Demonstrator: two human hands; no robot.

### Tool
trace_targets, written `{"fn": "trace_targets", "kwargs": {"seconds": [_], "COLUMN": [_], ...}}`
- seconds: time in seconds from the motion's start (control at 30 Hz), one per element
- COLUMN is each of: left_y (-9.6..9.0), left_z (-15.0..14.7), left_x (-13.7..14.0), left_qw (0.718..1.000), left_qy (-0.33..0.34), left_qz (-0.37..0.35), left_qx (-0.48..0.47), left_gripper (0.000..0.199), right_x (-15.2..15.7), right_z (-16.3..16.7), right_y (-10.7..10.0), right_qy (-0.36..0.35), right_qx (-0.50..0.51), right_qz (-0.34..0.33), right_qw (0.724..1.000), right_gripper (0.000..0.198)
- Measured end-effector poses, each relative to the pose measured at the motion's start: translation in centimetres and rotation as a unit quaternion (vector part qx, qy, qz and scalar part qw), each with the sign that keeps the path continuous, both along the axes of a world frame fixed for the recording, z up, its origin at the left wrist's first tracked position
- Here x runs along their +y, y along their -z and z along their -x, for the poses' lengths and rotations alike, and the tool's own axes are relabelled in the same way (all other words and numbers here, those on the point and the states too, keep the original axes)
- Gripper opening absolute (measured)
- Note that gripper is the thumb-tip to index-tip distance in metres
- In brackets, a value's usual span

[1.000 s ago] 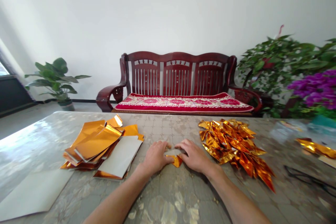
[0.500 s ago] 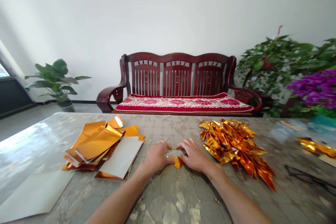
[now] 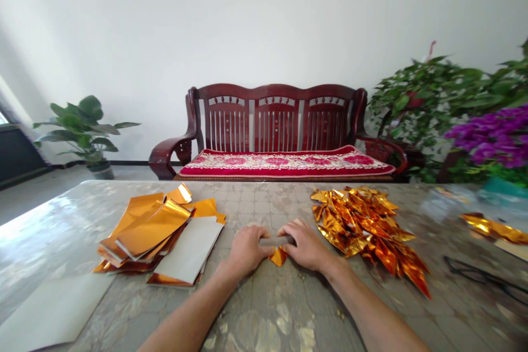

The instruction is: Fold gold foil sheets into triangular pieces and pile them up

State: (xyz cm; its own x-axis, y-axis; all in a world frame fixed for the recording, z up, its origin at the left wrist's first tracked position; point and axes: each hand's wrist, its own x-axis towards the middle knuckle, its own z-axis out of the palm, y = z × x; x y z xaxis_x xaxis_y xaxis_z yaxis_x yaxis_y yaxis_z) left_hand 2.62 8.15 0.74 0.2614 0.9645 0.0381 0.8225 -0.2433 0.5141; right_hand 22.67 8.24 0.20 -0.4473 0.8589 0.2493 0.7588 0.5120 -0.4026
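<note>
Both my hands meet over the middle of the table, gripping one small sheet of foil paper (image 3: pixel 278 256) from its two sides. Its gold point faces me, and a pale strip of it spans the gap between my fingers. My left hand (image 3: pixel 248 247) is closed on the left end, thumb toward me. On the right end my right hand (image 3: pixel 304 246) pinches in the same way. Fingers hide most of the paper. Right of my hands lies a pile of folded gold foil pieces (image 3: pixel 365 225). To the left is a stack of flat gold foil sheets (image 3: pixel 152 225).
A white-backed sheet (image 3: pixel 187 250) tops the nearer stack, and another pale sheet (image 3: pixel 53 308) lies at the table's left edge. Black glasses (image 3: pixel 482 275), a gold foil strip (image 3: pixel 493 228) and clear plastic (image 3: pixel 449 201) are at the right. Behind the table (image 3: pixel 264 308) stands a wooden bench (image 3: pixel 276 121).
The pale strip between my hands looks narrower and flatter, and less gold shows on its left. My hands stay in nearly the same place. The whole view has shifted slightly.
</note>
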Motion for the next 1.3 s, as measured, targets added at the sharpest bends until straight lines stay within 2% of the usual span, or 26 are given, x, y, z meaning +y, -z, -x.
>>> {"fn": "trace_targets", "kwargs": {"seconds": [0.13, 0.3, 0.5, 0.6, 0.7, 0.87, 1.07, 1.3], "left_y": [0.8, 1.3, 0.9, 1.0, 1.2, 1.2, 0.7, 0.4], "left_z": [-0.2, 0.1, 0.4, 0.5, 0.7, 0.9, 0.9, 0.7], "left_x": [-0.3, -1.1, -1.9, -2.1, -2.4, -3.1, -3.4, -3.4], "left_qw": [0.999, 0.991, 0.979, 0.969, 0.958, 0.947, 0.949, 0.945], "left_qy": [0.004, 0.066, 0.118, 0.138, 0.153, 0.164, 0.157, 0.167], "left_qz": [-0.027, -0.106, -0.162, -0.185, -0.207, -0.218, -0.207, -0.206], "left_qx": [-0.027, -0.040, 0.042, 0.084, 0.125, 0.167, 0.176, 0.193], "left_gripper": [0.011, 0.012, 0.023, 0.027, 0.022, 0.018, 0.018, 0.022], "right_x": [0.0, -0.3, -0.9, -1.2, -1.5, -1.8, -1.7, -1.5], "right_z": [-0.1, -0.2, -0.3, -0.4, -0.6, -0.9, -1.3, -1.7], "right_y": [0.3, 0.4, 0.3, 0.3, 0.3, 0.2, 0.7, 1.1], "right_qy": [-0.010, -0.025, -0.041, -0.049, -0.062, -0.081, -0.070, -0.049], "right_qx": [0.001, -0.011, -0.045, -0.067, -0.085, -0.082, -0.051, -0.055], "right_qz": [-0.012, -0.041, -0.093, -0.122, -0.141, -0.134, -0.112, -0.139], "right_qw": [1.000, 0.999, 0.994, 0.989, 0.984, 0.984, 0.990, 0.988], "right_gripper": [0.016, 0.014, 0.012, 0.017, 0.025, 0.030, 0.031, 0.025]}}
